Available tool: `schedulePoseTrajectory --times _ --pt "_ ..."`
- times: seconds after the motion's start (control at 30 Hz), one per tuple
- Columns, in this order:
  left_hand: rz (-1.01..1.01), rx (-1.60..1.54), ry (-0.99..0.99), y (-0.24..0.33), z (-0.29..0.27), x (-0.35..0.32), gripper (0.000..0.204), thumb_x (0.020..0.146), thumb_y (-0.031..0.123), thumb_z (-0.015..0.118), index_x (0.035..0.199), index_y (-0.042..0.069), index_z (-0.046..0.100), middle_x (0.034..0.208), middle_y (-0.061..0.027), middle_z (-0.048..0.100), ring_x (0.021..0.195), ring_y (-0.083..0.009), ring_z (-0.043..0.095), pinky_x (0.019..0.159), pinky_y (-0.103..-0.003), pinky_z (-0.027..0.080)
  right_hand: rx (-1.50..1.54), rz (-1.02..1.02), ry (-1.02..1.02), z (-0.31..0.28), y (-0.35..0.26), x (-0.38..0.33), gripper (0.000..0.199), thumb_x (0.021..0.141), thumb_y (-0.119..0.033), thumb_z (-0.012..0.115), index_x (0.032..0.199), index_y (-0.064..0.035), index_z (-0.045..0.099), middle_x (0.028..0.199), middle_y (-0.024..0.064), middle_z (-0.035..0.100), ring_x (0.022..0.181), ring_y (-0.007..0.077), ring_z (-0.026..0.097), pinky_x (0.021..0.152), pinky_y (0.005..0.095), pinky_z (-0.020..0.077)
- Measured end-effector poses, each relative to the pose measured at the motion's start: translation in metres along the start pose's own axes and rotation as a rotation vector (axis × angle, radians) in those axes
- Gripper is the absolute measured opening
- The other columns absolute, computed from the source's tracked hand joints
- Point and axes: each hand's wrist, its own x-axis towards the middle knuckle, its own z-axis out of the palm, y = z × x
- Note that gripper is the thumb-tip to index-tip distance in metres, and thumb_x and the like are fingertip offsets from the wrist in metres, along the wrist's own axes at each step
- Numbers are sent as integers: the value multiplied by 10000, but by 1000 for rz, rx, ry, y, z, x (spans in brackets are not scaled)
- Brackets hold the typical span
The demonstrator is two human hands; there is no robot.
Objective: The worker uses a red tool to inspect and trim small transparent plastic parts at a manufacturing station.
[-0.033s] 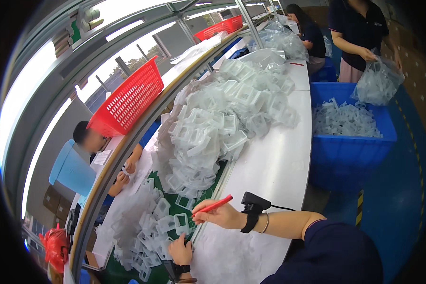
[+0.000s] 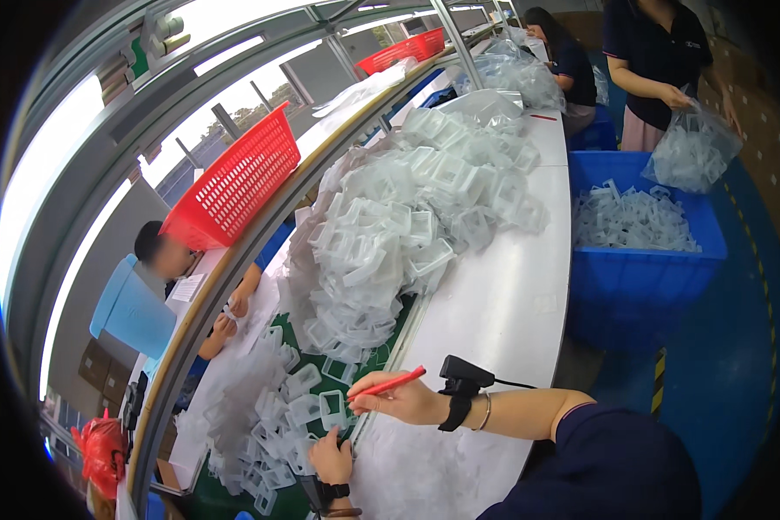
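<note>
My right hand (image 2: 399,400) is closed around a slim red pen-shaped tool (image 2: 394,382). The tool slants up to the right, and its working end by my fingers is too small to make out. Just below, my left hand (image 2: 331,458) has its fingertips at the lower edge of a clear plastic square frame (image 2: 333,409), seemingly pinching it. More such frames lie loose beside and beyond that hand on the green work surface (image 2: 390,338). A large heap of translucent frames (image 2: 399,225), some with filmy plastic among them, rises farther back on the white table (image 2: 494,321).
A blue bin (image 2: 641,277) of clear parts stands right of the table; a person there holds a filled clear bag (image 2: 692,156). Left, a rail (image 2: 260,217) carries a red basket (image 2: 234,178). A light-blue bucket (image 2: 134,308) and another person's hands (image 2: 225,325) are beyond it.
My right hand and the red tool have shifted slightly left, and the tool lies a little flatter. My left hand stays in place. The person's bag at the right moved slightly.
</note>
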Motion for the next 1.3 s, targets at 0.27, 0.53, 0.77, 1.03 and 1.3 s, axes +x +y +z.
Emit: schedulePoseTrajectory --times 0.27,0.53,0.77,1.03,1.3 --pt "-49 69 27 -5 20 19 353 689 239 670 1023 147 603 918 -75 591 848 -272 560 772 -427 394 -229 -99 -52 15 -8 -18 209 826 -144 637 991 -17 613 905 71 647 806 136 618 704 240 482" --pt "-183 -271 281 29 -42 22 142 771 141 610 881 54 631 782 -104 592 741 -274 554 645 -366 422 -331 32 87 -5 25 -30 136 834 -130 617 922 -27 632 900 49 619 805 103 568 678 234 442" --pt "-190 -748 407 92 -82 -21 214 769 4 606 980 31 627 864 -78 579 792 -179 537 748 -275 423 132 311 59 -18 17 -26 173 880 -169 535 919 -12 595 1212 210 505 1093 274 518 907 369 411" --pt "-19 -466 534 117 -77 -67 315 734 -71 622 1034 21 588 975 -108 572 853 -220 574 730 -291 462 524 505 -53 0 26 -31 227 905 -247 498 935 -37 579 1190 207 515 1105 266 501 899 371 416" --pt "-408 -1726 535 125 -85 -75 390 865 40 509 1231 38 374 1115 -107 517 1009 -208 542 922 -362 423 196 489 -208 21 35 -48 163 868 -177 553 875 -23 605 1082 176 572 950 195 552 840 325 426"
